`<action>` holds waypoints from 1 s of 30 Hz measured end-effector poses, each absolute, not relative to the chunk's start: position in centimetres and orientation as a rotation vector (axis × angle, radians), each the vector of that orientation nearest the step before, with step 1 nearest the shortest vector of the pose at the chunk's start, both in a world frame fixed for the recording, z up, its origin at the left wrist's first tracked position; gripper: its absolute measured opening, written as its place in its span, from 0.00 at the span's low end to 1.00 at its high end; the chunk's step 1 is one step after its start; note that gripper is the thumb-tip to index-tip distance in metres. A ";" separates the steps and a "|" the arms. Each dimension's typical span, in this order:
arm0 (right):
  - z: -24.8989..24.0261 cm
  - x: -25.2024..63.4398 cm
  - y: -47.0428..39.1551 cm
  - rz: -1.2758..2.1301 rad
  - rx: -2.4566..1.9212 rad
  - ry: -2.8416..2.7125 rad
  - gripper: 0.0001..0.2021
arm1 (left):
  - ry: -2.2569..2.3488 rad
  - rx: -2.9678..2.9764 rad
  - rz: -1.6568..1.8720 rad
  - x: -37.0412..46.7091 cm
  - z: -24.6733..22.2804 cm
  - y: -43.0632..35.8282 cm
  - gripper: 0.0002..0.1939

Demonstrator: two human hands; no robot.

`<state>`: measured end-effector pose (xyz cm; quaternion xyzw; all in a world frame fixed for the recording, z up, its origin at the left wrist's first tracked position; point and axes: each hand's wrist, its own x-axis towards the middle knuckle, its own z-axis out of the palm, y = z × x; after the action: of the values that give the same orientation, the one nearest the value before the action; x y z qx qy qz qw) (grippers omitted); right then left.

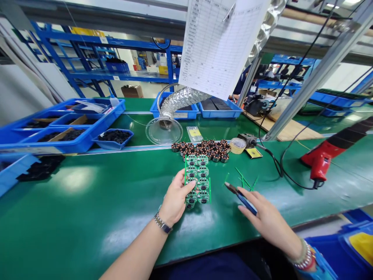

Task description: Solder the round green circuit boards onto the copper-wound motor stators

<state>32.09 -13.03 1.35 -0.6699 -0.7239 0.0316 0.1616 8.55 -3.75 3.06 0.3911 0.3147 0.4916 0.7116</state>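
Observation:
My left hand (174, 194) grips a panel of small round green circuit boards (203, 171), thumb on its face, above the green bench. A narrow green strip runs along part of each long side of the panel. In my right hand (266, 214) is a pair of cutting pliers (241, 198) with dark handles, its jaws pointing left toward the panel but apart from it. Beyond the jaws lie several thin green offcut strips (244, 179). Behind the panel sits a cluster of copper-wound motor stators (214, 148).
A clear fume hood (163, 130) on a silver duct stands behind the stators. A roll of tape (237, 145) lies to their right, and a red heat gun (322, 165) farther right. Blue bins (113, 139) of black parts stand left. Paper sheets (217, 46) hang above.

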 end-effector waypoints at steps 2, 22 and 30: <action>1.4 31.0 -13.0 0.122 -1.861 -2.108 0.23 | 0.694 0.881 1.094 8.5 3.1 -3.7 0.20; 2.8 29.2 -13.5 0.699 -1.681 -2.003 0.23 | 0.711 0.890 1.087 8.6 3.0 -3.9 0.21; 3.2 29.0 -13.6 0.834 -1.661 -1.976 0.23 | 0.618 0.810 1.019 8.4 3.0 -3.7 0.18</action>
<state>28.97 -13.62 3.15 -0.5982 -0.7117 0.3006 0.2129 8.39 -3.66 2.96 0.3708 0.2829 0.4666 0.7515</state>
